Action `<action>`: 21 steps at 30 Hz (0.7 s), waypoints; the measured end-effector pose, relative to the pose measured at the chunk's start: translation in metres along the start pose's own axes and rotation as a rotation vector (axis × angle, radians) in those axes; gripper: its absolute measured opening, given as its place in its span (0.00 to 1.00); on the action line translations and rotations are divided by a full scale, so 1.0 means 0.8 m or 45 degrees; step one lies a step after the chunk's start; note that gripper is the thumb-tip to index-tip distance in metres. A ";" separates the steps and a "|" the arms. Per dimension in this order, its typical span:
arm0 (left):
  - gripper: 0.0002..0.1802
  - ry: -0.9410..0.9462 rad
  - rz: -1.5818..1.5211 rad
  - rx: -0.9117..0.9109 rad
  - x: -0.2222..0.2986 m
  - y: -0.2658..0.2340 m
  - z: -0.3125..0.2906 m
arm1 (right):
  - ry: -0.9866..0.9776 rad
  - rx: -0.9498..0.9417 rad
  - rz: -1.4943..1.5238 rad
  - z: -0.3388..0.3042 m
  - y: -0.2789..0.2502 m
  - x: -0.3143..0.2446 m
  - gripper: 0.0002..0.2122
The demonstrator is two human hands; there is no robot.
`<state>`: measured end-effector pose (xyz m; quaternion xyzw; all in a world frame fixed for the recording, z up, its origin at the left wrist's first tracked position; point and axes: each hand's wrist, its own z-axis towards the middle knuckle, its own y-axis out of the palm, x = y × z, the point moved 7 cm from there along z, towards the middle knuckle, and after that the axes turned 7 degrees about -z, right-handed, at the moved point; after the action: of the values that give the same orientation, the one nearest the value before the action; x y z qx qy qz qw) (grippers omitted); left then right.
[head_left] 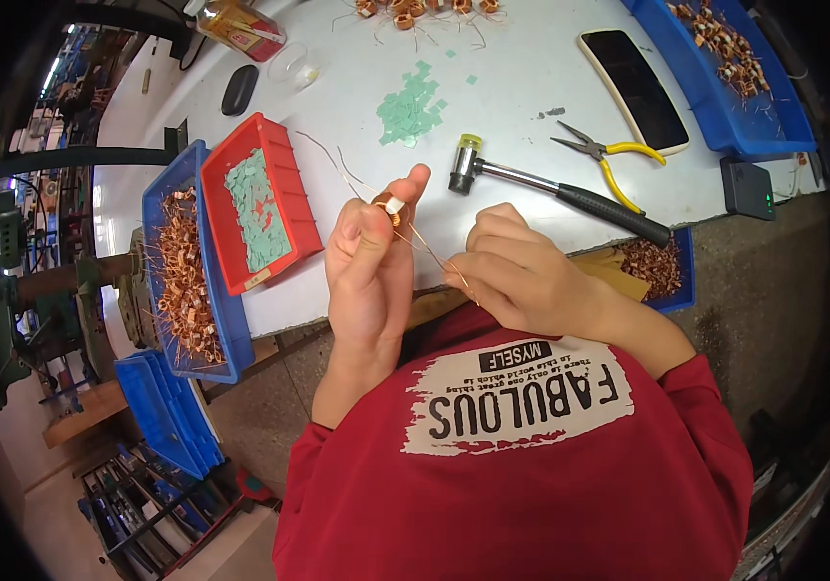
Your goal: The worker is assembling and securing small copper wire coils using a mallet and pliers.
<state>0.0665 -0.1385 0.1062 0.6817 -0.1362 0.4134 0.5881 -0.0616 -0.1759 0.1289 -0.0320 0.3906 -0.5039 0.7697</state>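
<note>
My left hand [368, 276] pinches a small copper wire coil [396, 219] with a white piece on it, held up above the table's near edge. Thin wire leads [332, 160] stick out from the coil toward the far left. Other copper leads [424, 247] run down to the right, to my right hand [526, 276]. Its thumb and finger are closed on these leads, with the ends poking out below; the exact pinch is partly hidden. Beyond my hands lie a two-faced hammer [570, 191] with a black grip and yellow-handled pliers [618, 155].
At left stand a red tray [308, 208] of green chips and a blue bin [231, 334] of coils. Loose green chips [411, 107] lie mid-table. A phone [633, 89], another blue bin [773, 131] and a black box [748, 189] are at right. Several coils [415, 12] sit at the back.
</note>
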 end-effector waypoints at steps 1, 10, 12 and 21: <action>0.13 0.007 -0.002 -0.008 0.000 0.000 0.002 | -0.009 0.001 -0.007 0.000 0.000 0.000 0.04; 0.16 0.037 0.014 0.160 -0.008 -0.019 0.019 | 0.136 0.014 0.066 0.007 0.003 0.017 0.03; 0.15 -0.038 0.030 0.250 0.001 -0.018 0.007 | 0.120 -0.060 0.043 0.013 0.010 0.008 0.02; 0.16 -0.201 0.360 -0.134 -0.014 0.043 -0.010 | 0.801 0.274 0.120 -0.024 -0.060 0.062 0.09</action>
<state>0.0334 -0.1433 0.1216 0.6542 -0.2980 0.4297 0.5465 -0.1007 -0.2324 0.1085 0.2247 0.5547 -0.4914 0.6327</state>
